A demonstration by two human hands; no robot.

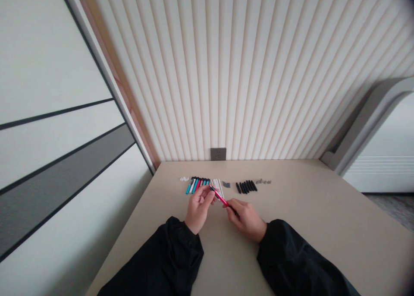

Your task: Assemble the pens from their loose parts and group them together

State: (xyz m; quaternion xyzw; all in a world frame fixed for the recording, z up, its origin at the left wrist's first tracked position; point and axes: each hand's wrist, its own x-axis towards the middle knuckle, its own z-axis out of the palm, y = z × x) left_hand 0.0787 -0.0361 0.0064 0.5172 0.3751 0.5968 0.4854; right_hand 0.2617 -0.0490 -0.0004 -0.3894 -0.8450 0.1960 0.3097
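Observation:
A pink pen [221, 197] with black ends slants between my two hands above the table. My left hand [198, 205] pinches its upper end with thumb and fingers. Around the lower black end, my right hand [246, 218] is closed. Just behind my left hand lies a row of pen barrels [196, 184] in blue, white and pink with black tops. Thin white refills [216, 184] lie beside them, partly hidden by the hand and pen. Several black grips or tubes [246, 187] are lined up farther right.
Small white pieces [184, 179] lie left of the barrels. Grey springs or similar small parts [226, 184] sit near the refills, and small grey pieces [263, 181] lie at the right. A wall socket [218, 154] is behind the beige table [291, 201].

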